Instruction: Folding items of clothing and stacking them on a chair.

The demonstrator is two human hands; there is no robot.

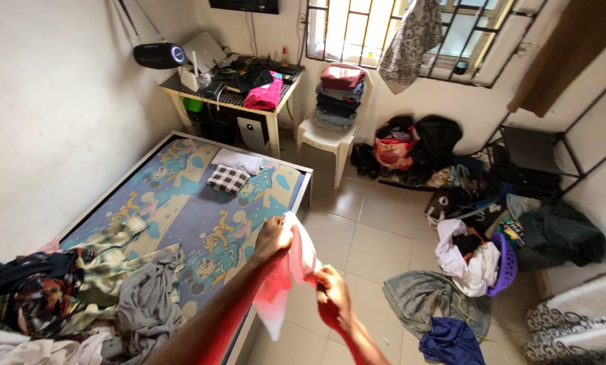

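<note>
I hold up a pink and white garment (pixel 296 270) in front of me, over the edge of the bed. My left hand (pixel 273 238) grips its upper edge with the fingers closed on the cloth. Lower down and to the right, my right hand (pixel 332 297) pinches another part of the same garment. The cloth hangs down between both hands, its white tip pointing at the floor. Below my left arm lies a pile of mixed clothes (pixel 80 297) on the bed (pixel 181 203), which has a blue and yellow patterned sheet.
Folded pieces (pixel 232 172) lie at the bed's far end. A cluttered table (pixel 232 88) and a white chair with stacked clothes (pixel 336 101) stand by the barred window. Bags (pixel 411 145), a purple basket (pixel 502 263) and loose clothes (pixel 424 297) cover the tiled floor on the right.
</note>
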